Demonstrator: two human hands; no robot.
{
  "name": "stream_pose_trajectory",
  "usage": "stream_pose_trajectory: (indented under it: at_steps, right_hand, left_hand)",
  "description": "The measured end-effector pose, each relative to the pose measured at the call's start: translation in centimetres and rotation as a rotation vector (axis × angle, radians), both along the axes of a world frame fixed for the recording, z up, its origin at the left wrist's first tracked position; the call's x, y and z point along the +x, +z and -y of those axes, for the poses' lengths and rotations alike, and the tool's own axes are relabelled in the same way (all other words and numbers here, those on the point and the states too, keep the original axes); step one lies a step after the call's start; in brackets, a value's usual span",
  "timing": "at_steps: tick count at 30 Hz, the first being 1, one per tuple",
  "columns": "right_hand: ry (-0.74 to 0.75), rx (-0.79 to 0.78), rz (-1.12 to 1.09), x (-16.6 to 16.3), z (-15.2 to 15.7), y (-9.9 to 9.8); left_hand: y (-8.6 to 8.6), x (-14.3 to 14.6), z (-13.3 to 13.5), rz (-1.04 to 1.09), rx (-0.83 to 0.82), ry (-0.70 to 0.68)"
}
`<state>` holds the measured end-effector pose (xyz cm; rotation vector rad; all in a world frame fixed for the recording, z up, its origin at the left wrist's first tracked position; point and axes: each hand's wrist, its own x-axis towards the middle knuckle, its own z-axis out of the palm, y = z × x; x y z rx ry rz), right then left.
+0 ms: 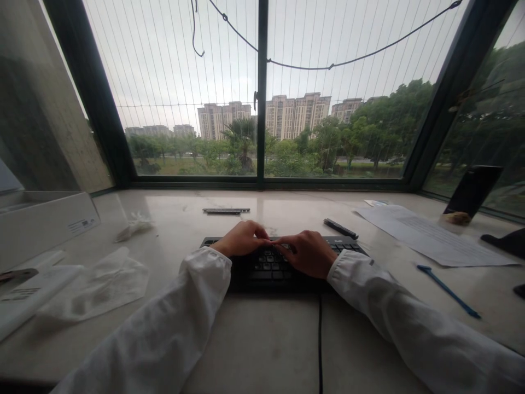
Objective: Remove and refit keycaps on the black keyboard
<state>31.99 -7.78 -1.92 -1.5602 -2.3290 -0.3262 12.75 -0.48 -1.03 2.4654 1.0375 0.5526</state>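
A black keyboard [268, 276] lies flat on the pale countertop, its cable running toward me. Both hands are over its middle, fingertips meeting near the upper rows of keys. My left hand [243, 237] is closed, thumb and fingers pressed together in a pinch. From the other side, my right hand [307, 253] is closed too, its index finger reaching to the left fingertips. Whatever lies between the fingertips is too small or hidden to make out. Some keys below the hands show light outlines. The hands cover much of the upper keyboard.
Thin dark strips [226, 210] and a black bar [340, 229] lie beyond the keyboard. On the right are printed paper [435, 235], a blue stick-like tool [449, 291] and a propped dark slab [472, 189]. A white box [49, 224] and crumpled white sheet [102, 284] sit left.
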Motion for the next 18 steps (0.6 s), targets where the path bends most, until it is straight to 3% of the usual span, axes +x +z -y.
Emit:
stream_pose_trajectory:
  at_steps: [13, 18]
  right_hand:
    - [-0.026, -0.064, 0.012, -0.33, 0.41, 0.61]
    - [-0.027, -0.088, 0.007, -0.35, 0.46, 0.73]
  left_hand:
    - [-0.39, 0.28, 0.27, 0.035, 0.039, 0.070]
    - [-0.12, -0.16, 0.22, 0.060, 0.070, -0.046]
